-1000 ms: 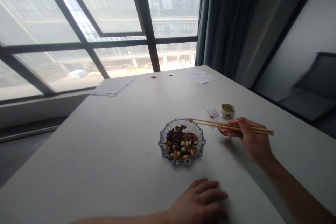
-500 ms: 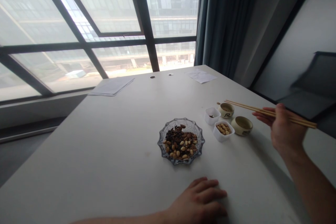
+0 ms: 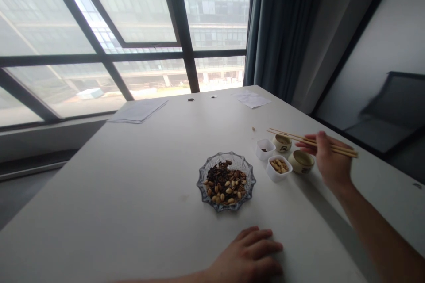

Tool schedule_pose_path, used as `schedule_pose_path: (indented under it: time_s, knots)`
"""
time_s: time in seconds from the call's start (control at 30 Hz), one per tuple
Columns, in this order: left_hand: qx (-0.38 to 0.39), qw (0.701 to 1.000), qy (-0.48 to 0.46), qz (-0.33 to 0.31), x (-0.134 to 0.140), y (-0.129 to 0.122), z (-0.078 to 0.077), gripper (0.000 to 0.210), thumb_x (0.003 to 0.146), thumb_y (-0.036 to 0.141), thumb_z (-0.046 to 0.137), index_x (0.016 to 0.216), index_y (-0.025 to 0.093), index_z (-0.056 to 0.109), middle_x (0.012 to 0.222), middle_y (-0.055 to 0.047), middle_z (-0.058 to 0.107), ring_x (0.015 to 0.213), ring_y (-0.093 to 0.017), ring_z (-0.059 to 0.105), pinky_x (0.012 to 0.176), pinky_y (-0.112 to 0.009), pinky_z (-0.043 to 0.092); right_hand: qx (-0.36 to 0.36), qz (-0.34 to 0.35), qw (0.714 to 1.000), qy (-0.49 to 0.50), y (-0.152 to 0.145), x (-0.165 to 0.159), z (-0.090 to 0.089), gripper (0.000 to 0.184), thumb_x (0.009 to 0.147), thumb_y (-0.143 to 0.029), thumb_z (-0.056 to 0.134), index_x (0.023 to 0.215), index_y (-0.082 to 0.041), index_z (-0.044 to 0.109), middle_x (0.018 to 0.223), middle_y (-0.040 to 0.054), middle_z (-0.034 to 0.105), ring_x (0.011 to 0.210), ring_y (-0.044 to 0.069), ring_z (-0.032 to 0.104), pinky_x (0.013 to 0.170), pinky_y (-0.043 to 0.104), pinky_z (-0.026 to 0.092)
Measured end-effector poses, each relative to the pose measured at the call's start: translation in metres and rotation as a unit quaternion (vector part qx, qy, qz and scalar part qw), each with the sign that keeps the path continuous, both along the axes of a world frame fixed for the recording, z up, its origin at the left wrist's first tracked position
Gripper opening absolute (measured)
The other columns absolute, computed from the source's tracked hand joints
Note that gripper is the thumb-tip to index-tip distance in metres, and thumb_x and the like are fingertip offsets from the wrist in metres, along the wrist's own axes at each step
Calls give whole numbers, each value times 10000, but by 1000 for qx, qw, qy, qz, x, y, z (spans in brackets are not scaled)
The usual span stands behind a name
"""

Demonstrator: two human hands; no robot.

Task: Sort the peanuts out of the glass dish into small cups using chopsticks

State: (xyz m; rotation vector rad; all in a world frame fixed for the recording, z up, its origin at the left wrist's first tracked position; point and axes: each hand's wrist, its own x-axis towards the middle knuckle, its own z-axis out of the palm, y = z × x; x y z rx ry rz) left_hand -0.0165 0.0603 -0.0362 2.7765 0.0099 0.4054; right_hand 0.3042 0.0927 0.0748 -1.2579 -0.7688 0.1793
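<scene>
My right hand is closed around a pair of wooden chopsticks, whose tips point left over a small cream cup with a dark mark. Left of those tips, a single small pale nut lies on the white table. A second cream cup stands just below my right hand. Beside the cups are a white plastic cup of peanuts and another white cup with a few dark bits. My left hand rests on the table, fingers spread, in front of a glass bowl of mixed nuts and dark pieces.
Sheets of paper lie at the table's far left, and another crumpled sheet at the far right. Two round holes sit near the back edge. Beyond are windows, a dark curtain and a chair.
My right hand has moved left with the chopsticks, bringing them over the cups. The small nut has shifted left, away from the far cup. My left hand stays on the table.
</scene>
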Motion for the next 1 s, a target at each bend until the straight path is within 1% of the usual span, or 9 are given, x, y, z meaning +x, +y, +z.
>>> schedule_pose_path:
  time_s: [0.1,0.2,0.33,0.47,0.6,0.7,0.83,0.93,1.0]
  knots:
    - [8,1000,-5,6,0,0,-3,222,1121,373,554,1290,277,660,1543,28,612,1512,-209,475,1285,-358,331,-30,61,998,-6,33,3,10,543,808,-685,807,776,-145,765,684,81,781,584,207,790,539,240,662]
    - [27,999,-17,4,1,1,-6,221,1116,359,568,1298,280,666,1536,30,619,1499,-206,494,1279,-355,346,-53,82,995,-1,71,9,14,508,810,-627,837,729,-134,745,649,94,770,560,220,786,493,235,646]
    - [52,997,-53,5,3,2,-10,238,1132,393,530,1287,296,683,1531,63,622,1471,-193,526,1267,-342,363,-77,88,993,11,111,10,11,436,860,-516,839,708,-124,723,595,96,752,524,213,775,473,219,637]
    - [71,996,-53,7,6,1,-11,256,1141,409,499,1239,304,712,1499,77,649,1446,-178,549,1254,-327,379,-91,95,991,11,136,6,4,370,888,-429,829,704,-128,715,590,95,752,524,216,775,488,236,649]
    - [88,994,-59,7,8,1,-13,264,1146,400,485,1212,297,719,1476,84,665,1433,-168,558,1241,-316,395,-110,94,989,7,152,3,-2,328,876,-370,838,675,-152,696,571,98,743,506,232,767,484,258,651]
    - [96,992,-82,12,8,0,-17,268,1146,409,484,1195,296,722,1464,91,673,1424,-164,562,1236,-315,398,-122,89,989,2,158,3,-6,319,885,-354,820,657,-167,695,573,99,744,510,244,770,490,273,655]
    - [103,990,-95,15,9,0,-22,275,1146,420,483,1179,295,725,1450,95,682,1411,-161,572,1231,-315,401,-128,76,989,-13,159,4,-10,317,903,-356,786,651,-183,703,580,96,746,512,246,770,490,274,650]
    - [103,990,-99,15,9,1,-22,280,1149,416,476,1181,293,725,1447,96,683,1407,-161,574,1226,-314,407,-126,62,990,-23,157,5,-11,316,910,-347,772,642,-196,700,581,94,748,508,240,767,503,268,650]
    - [101,989,-107,17,9,2,-21,279,1150,410,474,1184,293,725,1442,100,686,1398,-159,581,1221,-312,413,-122,57,991,-25,153,4,-9,322,918,-343,763,639,-196,701,582,94,749,505,235,765,517,267,655]
